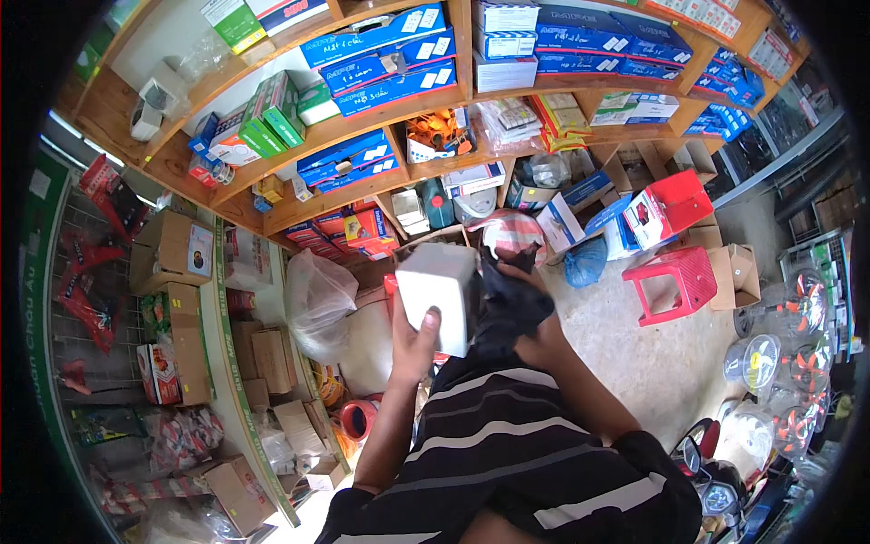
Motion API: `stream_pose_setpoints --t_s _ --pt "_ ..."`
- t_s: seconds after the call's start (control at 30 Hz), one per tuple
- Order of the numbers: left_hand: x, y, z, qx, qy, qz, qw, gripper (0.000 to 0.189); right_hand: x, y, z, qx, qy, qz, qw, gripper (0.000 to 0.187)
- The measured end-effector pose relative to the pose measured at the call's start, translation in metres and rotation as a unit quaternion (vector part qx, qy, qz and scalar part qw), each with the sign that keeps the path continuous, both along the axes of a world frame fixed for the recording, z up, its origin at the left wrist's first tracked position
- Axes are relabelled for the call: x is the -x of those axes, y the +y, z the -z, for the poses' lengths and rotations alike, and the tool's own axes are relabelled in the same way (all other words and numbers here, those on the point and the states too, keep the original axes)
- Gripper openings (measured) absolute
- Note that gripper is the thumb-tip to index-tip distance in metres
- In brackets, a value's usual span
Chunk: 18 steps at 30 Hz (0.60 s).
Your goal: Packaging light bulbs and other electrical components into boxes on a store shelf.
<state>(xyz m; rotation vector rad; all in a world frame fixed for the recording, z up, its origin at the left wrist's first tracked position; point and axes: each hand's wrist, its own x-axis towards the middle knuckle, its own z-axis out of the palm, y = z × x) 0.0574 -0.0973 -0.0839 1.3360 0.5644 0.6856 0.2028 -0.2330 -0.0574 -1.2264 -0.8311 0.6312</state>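
Observation:
In front of my chest, my left hand grips a white rectangular box by its lower part, thumb across its near face. Just to the right, my right hand holds a bunched black cloth or bag; blur leaves the material unclear. The box and the black bundle are close together, and I cannot tell whether they touch. Behind the bundle is a red and white striped bag.
Wooden shelves with blue cartons curve across ahead. A pink plastic stool and a red carton stand to the right. Left are a clear plastic sack and shelving with cardboard boxes. A motorbike is at lower right.

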Motion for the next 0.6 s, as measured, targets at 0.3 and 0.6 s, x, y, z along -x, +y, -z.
stream_pose_setpoints --t_s 0.3,0.6 --pt "0.001 -0.002 -0.028 -0.232 0.121 0.059 0.963 0.082 -0.031 0.028 -0.047 0.052 -0.164 -0.045 0.984 0.059" --pt "-0.001 0.003 -0.047 -0.426 0.130 0.043 0.894 0.081 -0.031 0.026 0.002 0.054 0.153 -0.056 0.985 0.061"
